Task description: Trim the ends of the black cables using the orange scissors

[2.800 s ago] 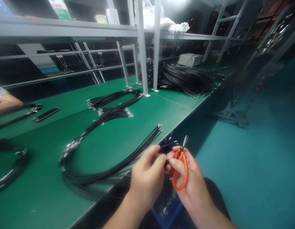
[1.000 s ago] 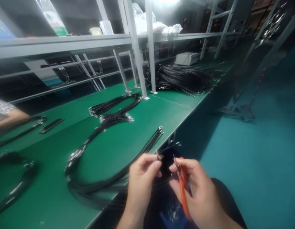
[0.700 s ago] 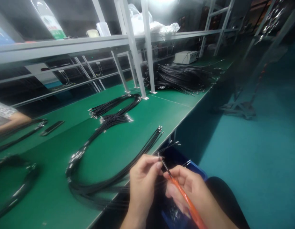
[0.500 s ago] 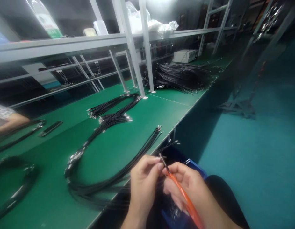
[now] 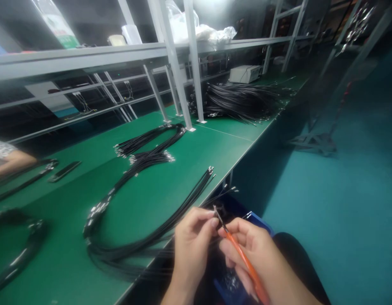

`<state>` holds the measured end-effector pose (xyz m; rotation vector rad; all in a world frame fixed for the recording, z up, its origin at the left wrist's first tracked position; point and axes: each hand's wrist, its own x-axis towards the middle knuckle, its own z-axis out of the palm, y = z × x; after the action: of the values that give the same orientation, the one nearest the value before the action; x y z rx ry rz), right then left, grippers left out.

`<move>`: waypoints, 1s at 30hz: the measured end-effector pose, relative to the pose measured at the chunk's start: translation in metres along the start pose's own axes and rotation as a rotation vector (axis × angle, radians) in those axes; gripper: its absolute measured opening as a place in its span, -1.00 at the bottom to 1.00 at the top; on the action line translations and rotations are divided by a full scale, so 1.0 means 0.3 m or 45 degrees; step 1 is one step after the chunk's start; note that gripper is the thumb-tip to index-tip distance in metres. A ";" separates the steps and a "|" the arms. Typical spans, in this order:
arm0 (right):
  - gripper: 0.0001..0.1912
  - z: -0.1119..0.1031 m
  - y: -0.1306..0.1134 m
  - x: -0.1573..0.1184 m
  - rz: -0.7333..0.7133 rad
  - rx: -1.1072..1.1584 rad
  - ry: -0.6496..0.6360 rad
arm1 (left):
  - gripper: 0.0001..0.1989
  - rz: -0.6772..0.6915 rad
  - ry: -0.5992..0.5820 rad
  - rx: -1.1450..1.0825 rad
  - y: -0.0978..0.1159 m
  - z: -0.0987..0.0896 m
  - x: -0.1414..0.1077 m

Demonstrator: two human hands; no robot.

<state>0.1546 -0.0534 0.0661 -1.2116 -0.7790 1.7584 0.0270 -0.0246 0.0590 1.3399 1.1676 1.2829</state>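
Observation:
Thumb and fingers of my left hand (image 5: 192,241) are pinched together on a small piece, largely hidden by the fingertips. In my right hand (image 5: 247,250) lies a slim orange-handled tool (image 5: 242,256) with a narrow dark metal tip. That tip meets the left fingertips; whether it has jaws is too blurred to tell. Left of both hands, a long bundle of black cables (image 5: 122,252) with silvery ends curves over the green table (image 5: 145,201). Several cable ends (image 5: 210,170) point up past my left hand. Below my hands stands a blue bin (image 5: 259,222) with small shiny bits inside.
More black cables (image 5: 240,99) are heaped at the far end near a pale box (image 5: 245,74). Metal shelf posts (image 5: 177,72) rise from the table. A co-worker's forearm (image 5: 20,162), a dark flat object (image 5: 65,171) and a cable coil (image 5: 23,254) are at left.
My hands keep nearly the same pose, with the tool tip still at the left fingertips. The view has shifted very slightly.

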 end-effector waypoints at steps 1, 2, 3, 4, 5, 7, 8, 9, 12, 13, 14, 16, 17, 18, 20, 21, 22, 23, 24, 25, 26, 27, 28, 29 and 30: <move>-0.75 -0.006 0.002 -0.003 0.005 -0.006 -0.023 | -0.97 0.008 -0.001 0.007 0.000 0.001 0.000; -0.75 -0.012 0.005 -0.008 -0.003 -0.005 -0.032 | -0.98 0.015 0.001 0.014 -0.001 0.002 0.001; -0.74 -0.018 0.008 -0.013 -0.022 0.000 -0.033 | -0.98 0.022 0.009 0.022 -0.001 0.004 0.002; -0.74 -0.023 0.010 -0.017 -0.046 0.007 -0.029 | -0.98 0.029 0.021 0.031 -0.002 0.006 0.002; -0.75 -0.027 0.013 -0.022 -0.070 0.012 -0.029 | -0.98 0.036 0.034 0.039 -0.003 0.008 0.003; -0.78 -0.029 0.017 -0.027 -0.096 0.006 -0.018 | -0.98 0.055 0.054 0.053 -0.006 0.011 0.004; -0.80 -0.028 0.017 -0.027 -0.094 -0.005 -0.006 | -0.99 0.068 0.057 0.062 -0.008 0.012 0.004; -0.82 -0.026 0.015 -0.027 -0.092 -0.023 0.013 | -0.99 0.080 0.057 0.075 -0.010 0.012 0.003; -0.86 -0.016 -0.001 -0.022 -0.092 -0.089 0.055 | -0.97 0.105 0.037 0.131 -0.015 0.014 0.000; -0.87 -0.013 -0.008 -0.020 -0.086 -0.113 0.050 | -0.96 0.112 0.031 0.149 -0.016 0.014 -0.002; -0.87 -0.011 -0.014 -0.018 -0.072 -0.141 0.045 | -0.95 0.117 0.027 0.163 -0.018 0.014 -0.002; -0.87 -0.008 -0.023 -0.013 -0.036 -0.186 0.045 | -0.93 0.121 0.024 0.174 -0.024 0.015 -0.003; -0.87 -0.008 -0.025 -0.012 -0.024 -0.199 0.051 | -0.93 0.119 0.025 0.175 -0.027 0.016 -0.003; -0.87 -0.008 -0.025 -0.010 -0.018 -0.204 0.058 | -0.93 0.115 0.024 0.176 -0.031 0.016 -0.002; -0.89 -0.011 -0.020 -0.008 -0.014 -0.196 0.055 | -0.94 0.110 0.023 0.179 -0.037 0.018 -0.001; -0.89 -0.013 -0.016 -0.007 -0.010 -0.184 0.044 | -0.94 0.110 0.024 0.181 -0.039 0.018 -0.001; -0.89 -0.015 -0.012 -0.007 -0.004 -0.174 0.033 | -0.95 0.115 0.025 0.185 -0.040 0.019 0.000; -0.88 -0.018 -0.009 -0.007 0.000 -0.167 0.021 | -0.95 0.121 0.025 0.190 -0.039 0.019 0.001; -0.88 -0.021 -0.006 -0.008 -0.001 -0.168 0.016 | -0.95 0.126 0.025 0.199 -0.038 0.018 0.002; -0.88 -0.024 -0.004 -0.009 -0.004 -0.182 0.011 | -0.95 0.134 0.025 0.212 -0.036 0.016 0.004; -0.88 -0.027 -0.003 -0.012 -0.008 -0.203 0.013 | -0.95 0.143 0.024 0.228 -0.033 0.015 0.007; -0.89 -0.030 -0.003 -0.015 -0.019 -0.225 0.026 | -0.95 0.153 0.023 0.246 -0.031 0.013 0.011; -0.89 -0.034 -0.003 -0.019 -0.041 -0.239 0.051 | -0.96 0.161 0.024 0.264 -0.029 0.013 0.015; -0.89 -0.038 -0.003 -0.023 -0.072 -0.237 0.091 | -0.96 0.169 0.026 0.286 -0.029 0.015 0.018; -0.87 -0.044 -0.003 -0.029 -0.114 -0.220 0.143 | -0.97 0.178 0.023 0.316 -0.031 0.020 0.021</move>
<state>0.1689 -0.0602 0.0661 -1.3561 -0.9187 1.5618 0.0326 -0.0172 0.0505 1.6180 1.2970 1.2812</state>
